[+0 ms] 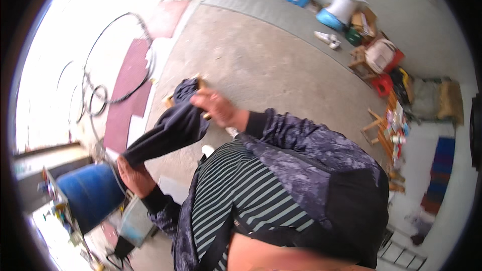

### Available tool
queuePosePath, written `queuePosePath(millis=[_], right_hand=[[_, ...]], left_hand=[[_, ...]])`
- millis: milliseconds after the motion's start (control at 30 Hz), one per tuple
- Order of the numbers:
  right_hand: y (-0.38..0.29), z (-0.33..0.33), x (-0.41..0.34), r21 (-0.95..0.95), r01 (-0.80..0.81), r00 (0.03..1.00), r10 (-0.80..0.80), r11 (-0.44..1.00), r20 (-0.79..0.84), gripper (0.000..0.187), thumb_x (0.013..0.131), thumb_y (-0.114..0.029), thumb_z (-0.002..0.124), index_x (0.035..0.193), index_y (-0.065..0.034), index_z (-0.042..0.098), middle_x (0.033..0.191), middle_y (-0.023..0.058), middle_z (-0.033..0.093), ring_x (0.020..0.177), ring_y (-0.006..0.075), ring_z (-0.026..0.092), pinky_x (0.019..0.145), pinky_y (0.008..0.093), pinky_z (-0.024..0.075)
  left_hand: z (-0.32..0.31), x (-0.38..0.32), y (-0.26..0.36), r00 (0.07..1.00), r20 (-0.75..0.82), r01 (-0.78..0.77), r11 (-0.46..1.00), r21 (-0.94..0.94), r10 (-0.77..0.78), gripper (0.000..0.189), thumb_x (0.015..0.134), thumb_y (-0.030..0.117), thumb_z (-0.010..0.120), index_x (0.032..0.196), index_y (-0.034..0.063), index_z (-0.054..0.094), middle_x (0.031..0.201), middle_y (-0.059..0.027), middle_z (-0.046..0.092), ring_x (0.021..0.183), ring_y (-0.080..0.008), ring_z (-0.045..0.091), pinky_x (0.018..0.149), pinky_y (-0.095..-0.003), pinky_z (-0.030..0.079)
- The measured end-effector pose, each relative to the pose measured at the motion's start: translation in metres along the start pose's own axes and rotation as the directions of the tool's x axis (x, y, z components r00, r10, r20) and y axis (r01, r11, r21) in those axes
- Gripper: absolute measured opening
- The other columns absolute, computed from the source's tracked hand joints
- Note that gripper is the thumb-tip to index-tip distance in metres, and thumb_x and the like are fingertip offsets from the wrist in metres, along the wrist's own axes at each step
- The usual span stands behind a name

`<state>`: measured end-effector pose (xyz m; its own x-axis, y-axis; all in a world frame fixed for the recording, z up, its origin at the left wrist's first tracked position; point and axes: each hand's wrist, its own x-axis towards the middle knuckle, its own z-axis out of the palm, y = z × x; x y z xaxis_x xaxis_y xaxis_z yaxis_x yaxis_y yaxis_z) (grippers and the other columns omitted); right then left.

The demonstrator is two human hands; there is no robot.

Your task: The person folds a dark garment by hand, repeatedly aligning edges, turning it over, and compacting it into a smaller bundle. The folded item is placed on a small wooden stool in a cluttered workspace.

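Observation:
A dark grey cloth garment [165, 131] is stretched slantwise between my two hands in front of my body. My left hand [136, 178] grips its lower end, near the blue barrel. At the upper end, my right hand [218, 109] holds the cloth between thumb and fingers. Just beyond the right hand, a bunched dark cloth [185, 89] rests on a small wooden stool [168, 101], mostly hidden beneath it. Whether the two cloths are one piece, I cannot tell.
A blue plastic barrel [90, 195] stands at the left beside a translucent bin [137, 218]. A black hose [94, 101] lies coiled over a red mat [128, 90]. White shoes [327, 39], a wooden stool [359, 62] and a slatted wooden bench [389, 128] line the right wall.

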<state>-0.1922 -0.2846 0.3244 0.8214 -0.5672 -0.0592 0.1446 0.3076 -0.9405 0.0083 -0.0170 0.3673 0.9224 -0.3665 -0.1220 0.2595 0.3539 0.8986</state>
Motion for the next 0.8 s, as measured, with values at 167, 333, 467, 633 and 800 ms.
queuePosePath(millis=[167, 333, 467, 633, 800], right_hand=[[-0.005, -0.021, 0.024, 0.293, 0.001, 0.992, 0.035, 0.956, -0.118, 0.012, 0.105, -0.016, 0.062, 0.1, -0.0088, 0.071, 0.095, -0.0016, 0.069, 0.086, 0.007, 0.063, 0.08, 0.0272, 0.054], [-0.035, -0.044, 0.058, 0.277, 0.123, 0.981, -0.075, 0.953, -0.179, 0.013, 0.105, -0.018, 0.066, 0.096, -0.0115, 0.07, 0.095, -0.0002, 0.072, 0.085, 0.0087, 0.067, 0.08, 0.0252, 0.055], [-0.068, -0.063, 0.08, 0.164, 0.268, 0.948, -0.228, 0.95, -0.224, 0.015, 0.106, -0.018, 0.066, 0.092, -0.0134, 0.069, 0.092, -0.0014, 0.07, 0.085, 0.0074, 0.065, 0.081, 0.0234, 0.0533], [-0.12, -0.089, 0.103, 0.107, 0.39, 0.903, -0.357, 0.915, -0.24, 0.012, 0.109, -0.017, 0.063, 0.104, -0.0091, 0.071, 0.105, 0.0046, 0.073, 0.1, 0.0145, 0.069, 0.095, 0.0303, 0.0551], [-0.153, -0.093, 0.116, 0.129, 0.562, 0.827, -0.558, 0.817, -0.073, 0.013, 0.108, -0.015, 0.063, 0.11, -0.0037, 0.071, 0.109, 0.008, 0.072, 0.107, 0.0181, 0.068, 0.104, 0.0354, 0.0535]], left_hand=[[-0.03, 0.018, 0.016, 0.98, -0.116, -0.174, 0.981, -0.087, 0.163, 0.025, 0.108, 0.025, 0.064, 0.12, 0.0028, 0.065, 0.112, -0.0097, 0.071, 0.101, -0.0201, 0.07, 0.087, -0.0358, 0.058], [-0.043, 0.024, 0.058, 0.935, -0.094, -0.353, 0.924, -0.15, 0.342, 0.018, 0.108, 0.021, 0.063, 0.107, 0.0038, 0.066, 0.099, -0.0091, 0.074, 0.087, -0.0207, 0.073, 0.082, -0.0357, 0.06], [-0.056, 0.025, 0.091, 0.888, -0.176, -0.449, 0.884, -0.13, 0.426, 0.023, 0.108, 0.025, 0.064, 0.109, 0.0025, 0.067, 0.102, -0.0099, 0.074, 0.093, -0.0223, 0.073, 0.087, -0.0351, 0.06], [-0.073, 0.026, 0.133, 0.819, -0.182, -0.569, 0.811, -0.138, 0.544, 0.028, 0.109, 0.027, 0.062, 0.113, 0.0, 0.068, 0.109, -0.0126, 0.075, 0.1, -0.0242, 0.073, 0.095, -0.0377, 0.059], [-0.077, 0.028, 0.154, 0.724, -0.183, -0.684, 0.726, -0.067, 0.665, 0.029, 0.109, 0.028, 0.062, 0.116, 0.0007, 0.067, 0.113, -0.0143, 0.075, 0.106, -0.0266, 0.072, 0.099, -0.0418, 0.058]])
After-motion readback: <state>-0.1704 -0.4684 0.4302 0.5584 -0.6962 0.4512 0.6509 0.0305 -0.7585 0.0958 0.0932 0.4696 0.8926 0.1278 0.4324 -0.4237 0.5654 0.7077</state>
